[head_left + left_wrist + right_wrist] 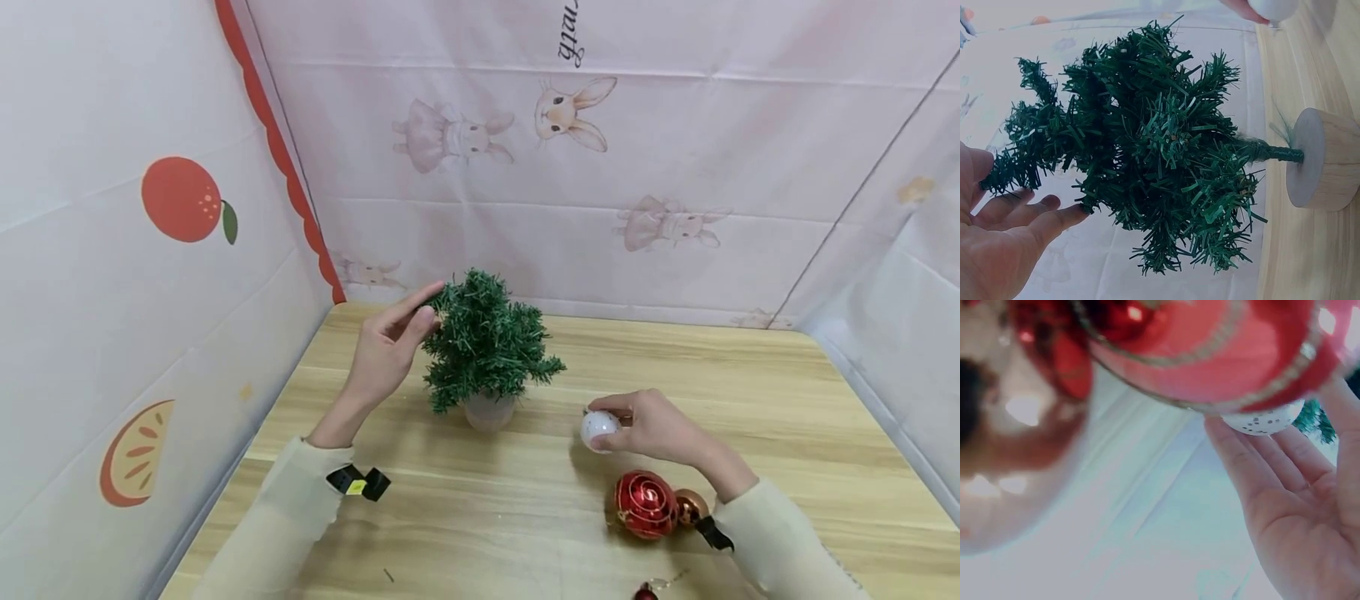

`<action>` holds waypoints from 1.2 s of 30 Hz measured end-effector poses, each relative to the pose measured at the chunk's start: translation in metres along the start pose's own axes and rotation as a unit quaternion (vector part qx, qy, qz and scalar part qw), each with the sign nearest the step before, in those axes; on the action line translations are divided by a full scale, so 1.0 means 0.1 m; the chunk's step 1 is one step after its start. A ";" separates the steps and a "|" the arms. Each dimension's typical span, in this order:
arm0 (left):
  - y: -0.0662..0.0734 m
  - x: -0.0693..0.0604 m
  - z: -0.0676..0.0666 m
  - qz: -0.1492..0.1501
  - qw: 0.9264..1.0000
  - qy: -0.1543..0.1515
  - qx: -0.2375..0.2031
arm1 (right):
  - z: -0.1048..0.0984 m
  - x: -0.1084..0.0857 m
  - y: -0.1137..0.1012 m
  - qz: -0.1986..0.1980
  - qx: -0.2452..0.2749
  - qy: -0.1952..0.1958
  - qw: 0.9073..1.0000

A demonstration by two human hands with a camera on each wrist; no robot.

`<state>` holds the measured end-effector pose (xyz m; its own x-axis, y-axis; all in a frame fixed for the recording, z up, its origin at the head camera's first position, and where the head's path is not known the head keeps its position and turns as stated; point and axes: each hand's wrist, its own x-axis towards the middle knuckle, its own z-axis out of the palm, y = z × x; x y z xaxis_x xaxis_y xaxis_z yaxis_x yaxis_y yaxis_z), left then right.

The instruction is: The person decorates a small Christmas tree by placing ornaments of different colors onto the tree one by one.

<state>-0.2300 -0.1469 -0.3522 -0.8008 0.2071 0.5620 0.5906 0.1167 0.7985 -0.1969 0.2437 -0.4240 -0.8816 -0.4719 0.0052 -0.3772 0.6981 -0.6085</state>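
Note:
A small green artificial tree [483, 333] stands upright on a pale round base [490, 412]. My left hand [382, 354] is at its left side, fingers fairly straight and thumb apart; in the left wrist view the hand [1004, 244] touches the branch tips of the tree [1147, 131]. To the right of the tree, my right hand [660, 427] holds a white speckled ball [600, 429] between thumb and fingers, just above the table. The right wrist view shows this ball [1266, 422] at the fingertips of the hand [1297, 512], partly hidden by a red ornament.
A large red ball with swirls [647, 504] lies beside a copper-coloured ball [691, 507], close to my right wrist. Nearer the front edge is a small dark red ornament [645, 592]. Printed cloth walls [525, 242] stand behind and beside the wooden table [465, 517].

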 end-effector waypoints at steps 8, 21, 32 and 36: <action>0.00 0.01 0.00 0.004 1.000 0.000 0.000 | -0.13 -0.03 -0.13 0.006 0.028 0.031 0.999; 0.02 0.02 -0.01 0.003 1.000 0.000 0.012 | -0.31 -0.08 -0.45 -0.058 0.034 0.077 0.995; 0.04 0.02 -0.01 -0.004 1.000 0.000 0.024 | -0.46 -0.12 -0.78 -0.152 0.002 0.112 0.982; 0.05 0.02 -0.01 -0.006 1.000 -0.001 0.029 | -0.50 -0.11 -0.87 -0.183 -0.006 0.118 0.976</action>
<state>-0.2290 -0.1468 -0.3465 -0.8083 0.2064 0.5514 0.5850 0.1760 0.7917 -0.1684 0.2155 -0.3316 -0.7272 -0.5548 0.4041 -0.6814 0.5124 -0.5227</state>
